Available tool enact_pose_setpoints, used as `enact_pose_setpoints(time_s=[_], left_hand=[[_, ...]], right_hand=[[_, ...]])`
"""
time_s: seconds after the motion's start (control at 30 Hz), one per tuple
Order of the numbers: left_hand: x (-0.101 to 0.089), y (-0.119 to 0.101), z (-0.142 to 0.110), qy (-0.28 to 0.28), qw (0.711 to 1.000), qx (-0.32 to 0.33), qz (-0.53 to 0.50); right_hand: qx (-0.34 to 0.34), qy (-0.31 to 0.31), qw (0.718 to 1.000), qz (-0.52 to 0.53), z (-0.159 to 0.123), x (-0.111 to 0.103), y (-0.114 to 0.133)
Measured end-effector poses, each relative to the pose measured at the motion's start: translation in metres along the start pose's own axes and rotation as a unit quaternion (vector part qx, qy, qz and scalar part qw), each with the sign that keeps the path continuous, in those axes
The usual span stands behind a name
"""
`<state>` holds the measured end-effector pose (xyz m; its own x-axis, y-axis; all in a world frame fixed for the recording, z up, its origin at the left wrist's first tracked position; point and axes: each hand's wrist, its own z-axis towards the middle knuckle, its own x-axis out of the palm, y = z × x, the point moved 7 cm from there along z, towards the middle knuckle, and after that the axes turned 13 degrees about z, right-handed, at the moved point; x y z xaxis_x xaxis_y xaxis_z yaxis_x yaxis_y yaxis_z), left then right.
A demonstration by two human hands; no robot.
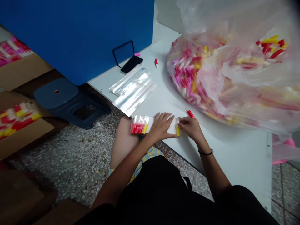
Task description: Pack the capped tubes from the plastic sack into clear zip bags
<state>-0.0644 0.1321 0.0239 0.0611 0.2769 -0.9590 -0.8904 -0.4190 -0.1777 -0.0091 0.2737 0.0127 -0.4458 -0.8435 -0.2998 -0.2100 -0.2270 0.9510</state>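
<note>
A clear plastic bag [151, 120] lies along the table's near edge, with red-capped markers [137, 128] and a yellow-capped marker [145, 128] at its left end. Across its middle my left hand [161, 126] rests with fingers spread, hiding part of what is inside. My right hand [191, 126] pinches the bag's right end, where a yellow piece [178, 130] shows below the fingertips. Whether that piece is also gripped is hard to see. Just beyond my right hand lies a loose red cap or marker [190, 113].
A large translucent sack [185, 90] of coloured markers fills the table's right. Flat clear bags [133, 90], a phone [131, 64] and a small red-and-white marker [156, 63] lie farther back. A blue panel [93, 37], stool [56, 93] and filled cartons [25, 134] stand left.
</note>
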Motion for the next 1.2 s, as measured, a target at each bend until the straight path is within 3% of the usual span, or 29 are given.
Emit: enact_pose_setpoints(time_s=[0.4, 0.57, 0.67, 0.8, 0.97, 1.03, 1.2], left_hand=[[-0.001, -0.004, 0.000, 0.021, 1.000, -0.015, 0.010], [-0.011, -0.012, -0.014, 0.029, 0.988, -0.153, 0.021], [-0.018, -0.016, -0.029, 0.044, 0.969, -0.240, 0.022], [-0.025, -0.011, -0.045, 0.077, 0.955, -0.286, -0.022], [-0.019, 0.010, -0.055, 0.143, 0.918, -0.321, -0.183], [-0.017, 0.016, -0.057, 0.122, 0.902, -0.331, -0.248], [-0.011, 0.033, -0.070, -0.035, 0.834, -0.408, -0.371]], right_hand=[[-0.010, -0.006, 0.999, 0.046, -0.018, 0.004, -0.002], [-0.037, 0.032, 0.999, 0.022, -0.027, 0.013, 0.011], [-0.090, 0.060, 0.994, -0.027, -0.032, 0.023, 0.019], [-0.157, 0.074, 0.984, -0.049, -0.037, 0.036, 0.023], [-0.184, 0.094, 0.977, -0.050, -0.036, 0.041, 0.021], [-0.198, 0.107, 0.973, -0.045, -0.031, 0.043, 0.023], [-0.243, 0.156, 0.957, -0.026, -0.007, 0.063, 0.035]])
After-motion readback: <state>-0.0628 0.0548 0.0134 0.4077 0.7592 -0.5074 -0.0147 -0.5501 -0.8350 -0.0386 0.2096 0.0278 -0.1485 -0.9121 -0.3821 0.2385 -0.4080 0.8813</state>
